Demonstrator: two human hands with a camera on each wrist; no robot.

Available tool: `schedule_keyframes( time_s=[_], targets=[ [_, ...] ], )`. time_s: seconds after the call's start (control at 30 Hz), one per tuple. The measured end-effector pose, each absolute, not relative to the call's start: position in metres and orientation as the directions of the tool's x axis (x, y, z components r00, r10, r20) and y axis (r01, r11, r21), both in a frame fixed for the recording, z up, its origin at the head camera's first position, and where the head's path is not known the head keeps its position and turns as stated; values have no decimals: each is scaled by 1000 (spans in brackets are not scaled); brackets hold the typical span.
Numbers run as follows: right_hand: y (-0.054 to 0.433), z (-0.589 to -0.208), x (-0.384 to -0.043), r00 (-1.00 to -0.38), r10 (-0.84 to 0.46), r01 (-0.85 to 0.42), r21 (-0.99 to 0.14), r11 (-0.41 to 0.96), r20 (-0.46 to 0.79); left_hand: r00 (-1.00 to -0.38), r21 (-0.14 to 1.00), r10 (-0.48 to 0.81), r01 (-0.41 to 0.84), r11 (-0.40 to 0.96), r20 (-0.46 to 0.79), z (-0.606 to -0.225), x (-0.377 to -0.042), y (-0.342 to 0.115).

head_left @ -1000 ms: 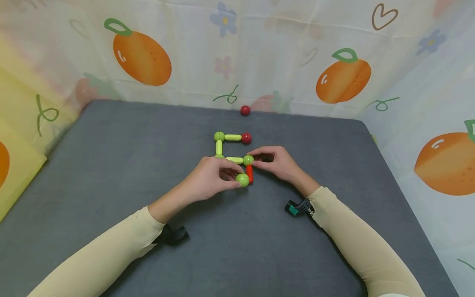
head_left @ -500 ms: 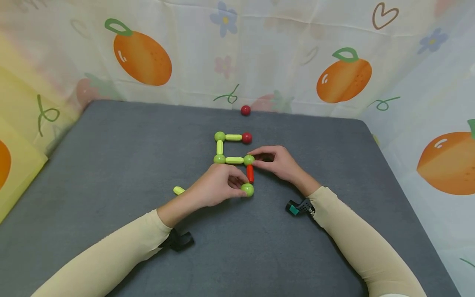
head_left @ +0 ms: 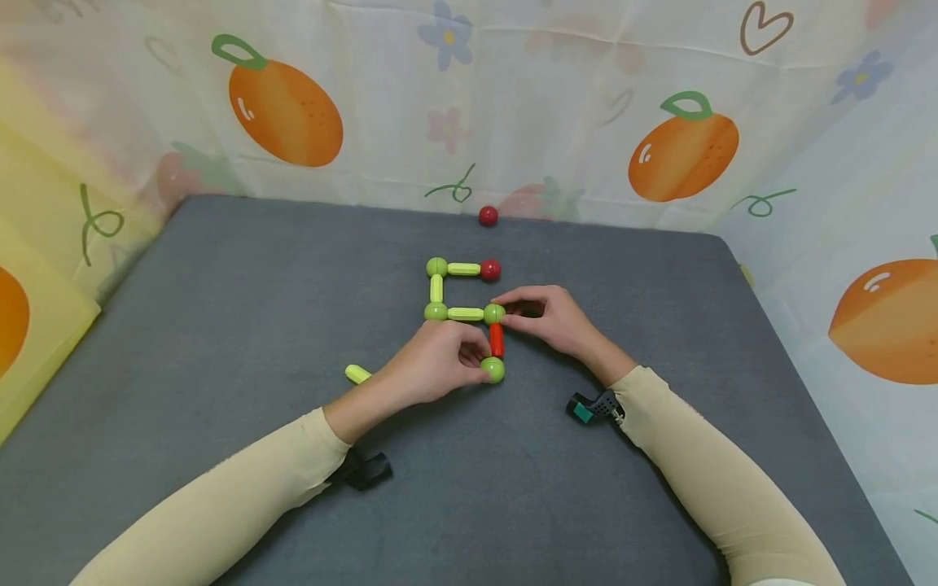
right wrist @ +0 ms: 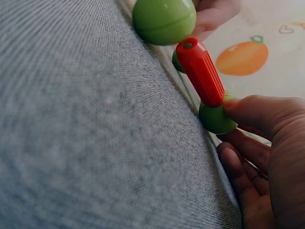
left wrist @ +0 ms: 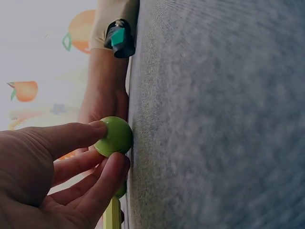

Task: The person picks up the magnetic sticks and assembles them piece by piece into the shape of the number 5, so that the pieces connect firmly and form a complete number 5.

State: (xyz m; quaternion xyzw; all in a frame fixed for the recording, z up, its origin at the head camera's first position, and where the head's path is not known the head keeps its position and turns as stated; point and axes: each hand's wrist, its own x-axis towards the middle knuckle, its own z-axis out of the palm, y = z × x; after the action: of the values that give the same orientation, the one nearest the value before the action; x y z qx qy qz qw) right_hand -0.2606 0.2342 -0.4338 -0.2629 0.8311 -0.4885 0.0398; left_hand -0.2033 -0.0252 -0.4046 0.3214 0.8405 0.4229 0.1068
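My left hand (head_left: 447, 358) pinches a green ball (head_left: 493, 370) between thumb and fingers, right at the near end of a red rod (head_left: 497, 340). In the right wrist view, the rod's near end face shows beside that ball (right wrist: 164, 21). My right hand (head_left: 545, 320) pinches another green ball (head_left: 494, 314), which sits at the red rod's far end. From this ball a yellow-green rod (head_left: 466, 314) runs left to a green corner ball (head_left: 436, 311). An upright-running yellow-green rod (head_left: 436, 288), a further green ball (head_left: 436, 267), a rod (head_left: 463, 269) and a red ball (head_left: 490, 270) continue the chain.
A loose red ball (head_left: 488, 216) lies by the table's back edge. Partly under the left forearm shows a yellow-green rod (head_left: 357, 373). The grey table (head_left: 623, 505) meets a fruit-printed curtain (head_left: 550, 98) at the back and sides.
My left hand has moved right and nearer, bringing its green ball from beside the red rod to its near end. A yellow-green rod has come into sight by the left forearm. The right hand keeps its place.
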Motion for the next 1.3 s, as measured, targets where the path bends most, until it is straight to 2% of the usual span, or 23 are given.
schedule_keyframes(
  time_s=[0.83, 1.3],
  targets=[
    [235, -436, -261, -855, -479, -403, -835, 374, 198, -770, 721, 622, 514, 466, 147, -404, -199, -17],
    [233, -435, -260, -855, -475, -403, -840, 363, 206, -748, 683, 638, 564, 464, 184, -403, -199, -17]
  ],
)
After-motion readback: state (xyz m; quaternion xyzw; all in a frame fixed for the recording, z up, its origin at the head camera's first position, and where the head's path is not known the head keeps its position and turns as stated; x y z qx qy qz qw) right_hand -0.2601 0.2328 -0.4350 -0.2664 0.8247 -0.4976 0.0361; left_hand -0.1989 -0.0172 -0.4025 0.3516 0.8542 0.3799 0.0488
